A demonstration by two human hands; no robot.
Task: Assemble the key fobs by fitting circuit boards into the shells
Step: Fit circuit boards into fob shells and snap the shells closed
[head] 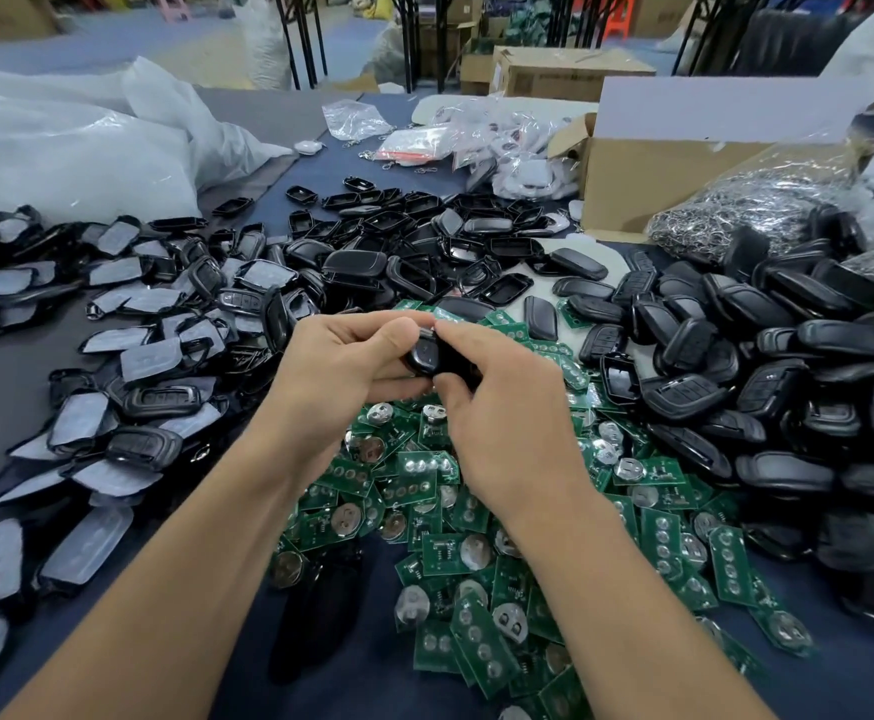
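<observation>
Here, the left hand (346,366) curls round a black shell (427,354), thumb laid along its top. The right hand (502,402) pinches the near end of it between thumb and forefinger. Both hold it just above the heap of green circuit boards (455,517). Whether a board is already seated inside cannot be told. Support the shell from below, press evenly along its edges, and avoid twisting. Spare shells (767,387) are heaped to the right, and shell halves (113,407) with pale grey liners to the left. A cardboard box (653,179) stands beyond.
</observation>
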